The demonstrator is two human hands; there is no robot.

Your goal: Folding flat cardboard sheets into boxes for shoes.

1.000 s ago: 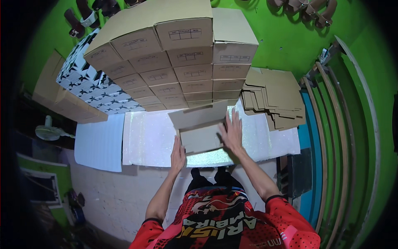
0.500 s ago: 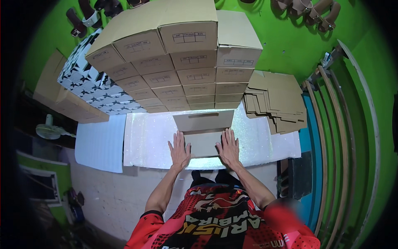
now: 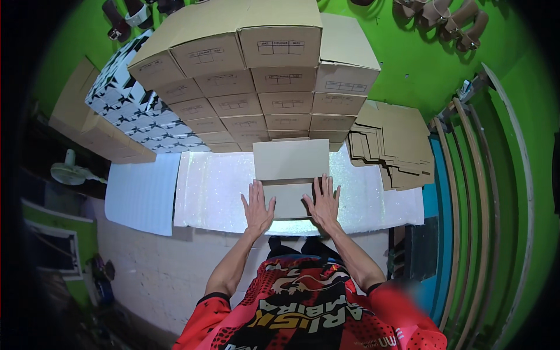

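Note:
A shallow cardboard box [image 3: 289, 198] lies directly in front of me on a table covered with a shiny whitish sheet [image 3: 216, 189]. Its lid [image 3: 291, 160] is raised at the far side, showing the plain pale inner face. My left hand [image 3: 257, 209] is at the box's left side, fingers stretched out and slightly apart. At the right side is my right hand [image 3: 324, 202], its fingers also spread and pointing away from me. Both palms face down against the box's edges, and neither hand grips anything. The side walls are partly hidden under the hands.
Stacked brown boxes [image 3: 286, 76] rise behind the lid, with black-and-white star-patterned boxes [image 3: 134, 111] to their left. Flat cardboard blanks [image 3: 402, 140] lie in a pile at the right. A white foam sheet [image 3: 140, 192] hangs over the left edge; wooden rails [image 3: 466, 204] stand far right.
The lid stands taller in view, its inner face now showing more fully. Both hands stay at the box's sides with fingers spread. The whole view has shifted slightly.

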